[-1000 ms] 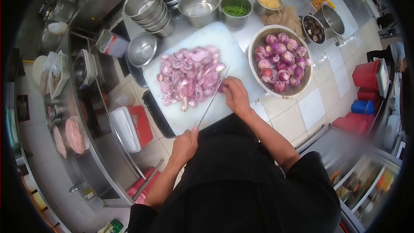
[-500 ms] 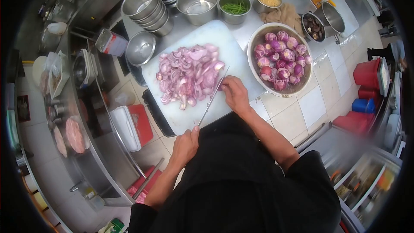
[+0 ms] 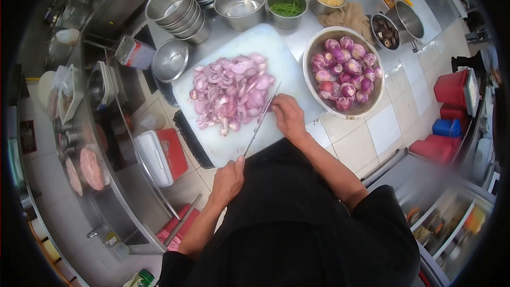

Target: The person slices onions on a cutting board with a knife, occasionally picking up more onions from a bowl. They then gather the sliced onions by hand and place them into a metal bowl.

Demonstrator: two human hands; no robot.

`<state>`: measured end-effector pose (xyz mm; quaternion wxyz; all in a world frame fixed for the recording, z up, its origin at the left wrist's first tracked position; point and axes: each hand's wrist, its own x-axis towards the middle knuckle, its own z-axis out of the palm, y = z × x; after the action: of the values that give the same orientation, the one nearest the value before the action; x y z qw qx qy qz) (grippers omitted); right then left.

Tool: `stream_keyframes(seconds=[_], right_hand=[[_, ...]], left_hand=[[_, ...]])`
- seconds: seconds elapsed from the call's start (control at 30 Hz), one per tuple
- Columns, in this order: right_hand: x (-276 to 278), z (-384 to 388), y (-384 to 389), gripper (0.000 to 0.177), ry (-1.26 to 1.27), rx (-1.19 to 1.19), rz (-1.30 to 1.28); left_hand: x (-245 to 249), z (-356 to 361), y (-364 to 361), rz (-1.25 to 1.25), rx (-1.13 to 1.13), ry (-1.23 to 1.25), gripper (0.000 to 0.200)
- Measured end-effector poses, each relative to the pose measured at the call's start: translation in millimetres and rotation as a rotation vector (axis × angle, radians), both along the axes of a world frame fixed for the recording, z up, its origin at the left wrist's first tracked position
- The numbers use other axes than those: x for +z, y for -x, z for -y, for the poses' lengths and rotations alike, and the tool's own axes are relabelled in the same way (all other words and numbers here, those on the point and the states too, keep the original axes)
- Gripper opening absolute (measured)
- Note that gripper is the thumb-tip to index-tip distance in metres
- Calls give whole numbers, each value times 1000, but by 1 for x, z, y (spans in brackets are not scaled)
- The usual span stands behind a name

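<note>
— Little has moved since a moment ago: both hands keep their places, and the knife [image 3: 260, 122] lies at nearly the same slant.
— What do the hands hold?
— The left hand [image 3: 227, 180] is closed around the knife handle, at the near corner of the cutting board [image 3: 265, 40]. The right hand [image 3: 288, 117] has its fingers curled down on an onion piece [image 3: 271, 108], against the blade.
— Is there open room?
— Not much. The sliced onion [image 3: 231, 93] fills the middle of the board past the blade; bare strips remain in front of the left hand and beyond the pile. The colander [image 3: 304, 69] of peeled onions [image 3: 345, 72] stands just beside the right hand, touching the board's edge.
— And further away?
— On the surface [image 3: 311, 27]: an empty bowl [image 3: 240, 4], a bowl of green beans [image 3: 287, 8] and stacked bowls [image 3: 175, 8].
</note>
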<state>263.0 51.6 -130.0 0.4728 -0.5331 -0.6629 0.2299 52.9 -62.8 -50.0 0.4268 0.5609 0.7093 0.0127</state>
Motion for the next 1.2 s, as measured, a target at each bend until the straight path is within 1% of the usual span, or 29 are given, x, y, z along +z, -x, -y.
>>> stream_keyframes(seconds=[0.07,0.17,0.27,0.33,0.5,0.53,0.67,0.73,0.87,0.93,1.13,1.2], right_hand=[[0,2,0,16,-8,-2,-6],[-1,0,1,17,-14,9,32],[-2,-1,-3,17,-27,27,55],[-3,0,-3,18,-27,41,51],[-4,2,0,20,-31,-10,23],[-4,2,0,20,-23,-16,11],[-5,3,2,20,-38,-14,34],[-5,2,1,21,-44,-28,42],[-6,1,0,19,-32,-16,58],[-8,3,1,20,-65,-20,54],[-8,3,1,20,-39,-25,54],[-7,3,1,19,-36,-27,47]], left_hand=[[-17,2,-1,0,17,12,64],[-32,-13,-7,-30,-12,-41,64],[-13,-24,-10,-5,30,-63,64],[-1,-20,-6,17,51,-25,63],[5,-4,0,17,15,3,62],[6,-4,0,21,13,19,62],[-24,-8,-2,-4,-11,17,62],[-26,-22,-7,20,-8,-53,62],[-8,-25,-4,33,19,-57,63],[2,-18,-1,35,12,-7,63],[8,-1,8,25,-6,20,64],[2,2,10,23,-4,31,64]])
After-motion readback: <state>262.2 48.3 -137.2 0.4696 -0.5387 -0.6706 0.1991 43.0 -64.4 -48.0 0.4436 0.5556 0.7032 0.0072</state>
